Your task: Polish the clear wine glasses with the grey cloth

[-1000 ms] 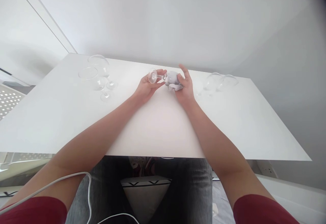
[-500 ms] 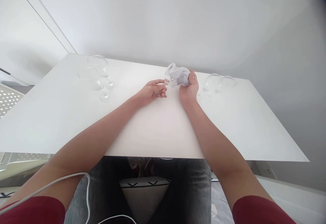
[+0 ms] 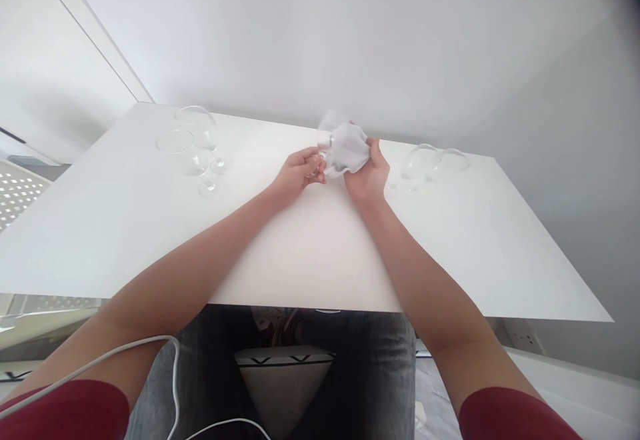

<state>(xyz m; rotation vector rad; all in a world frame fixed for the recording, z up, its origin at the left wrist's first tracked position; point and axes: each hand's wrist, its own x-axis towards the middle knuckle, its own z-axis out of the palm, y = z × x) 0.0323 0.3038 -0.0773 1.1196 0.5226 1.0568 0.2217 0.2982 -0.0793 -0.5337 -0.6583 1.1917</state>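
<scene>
Over the far middle of the white table [image 3: 310,247], my left hand [image 3: 299,171] is closed around the stem of a clear wine glass [image 3: 327,135]. The glass stands roughly upright, its bowl largely covered by a white cloth [image 3: 347,149]. My right hand [image 3: 369,172] is closed on that cloth and presses it against the bowl. The two hands almost touch each other.
Two clear stemmed glasses [image 3: 193,143] stand at the table's far left. Two more glasses [image 3: 433,162] are at the far right, by the table's back edge. A white wall rises behind the table. A white cable [image 3: 150,353] runs across my lap.
The glass lay sideways between my hands a second ago; now it is upright. My right hand lifted the cloth and brought it over the bowl, closer to my left hand.
</scene>
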